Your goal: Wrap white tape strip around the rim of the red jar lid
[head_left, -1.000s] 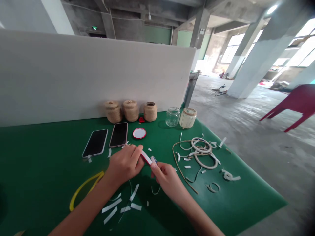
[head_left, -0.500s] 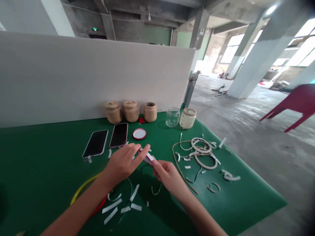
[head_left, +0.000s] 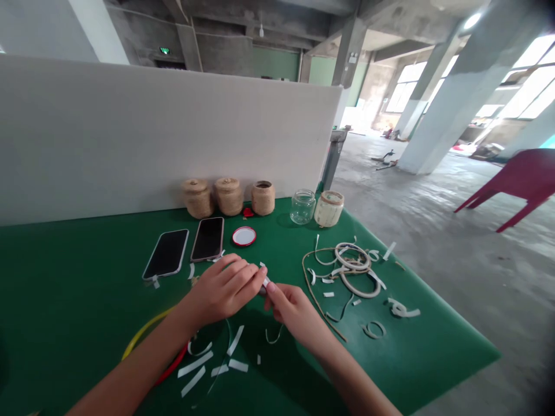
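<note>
My left hand and my right hand meet over the green table, both pinching one small white and red strip between their fingertips. The strip is mostly hidden by my fingers. Under my left forearm lies a yellow and red band. Several white paper scraps lie just in front of my hands.
Two phones lie face up behind my hands, with a red-rimmed lid. Three twine-wrapped jars, a glass jar and a partly wrapped jar stand by the white partition. Coiled cord and strips lie right. The table edge drops off at right.
My left fingers have slid further along the strip and closed over it, so less of it shows. Both hands stayed in about the same place.
</note>
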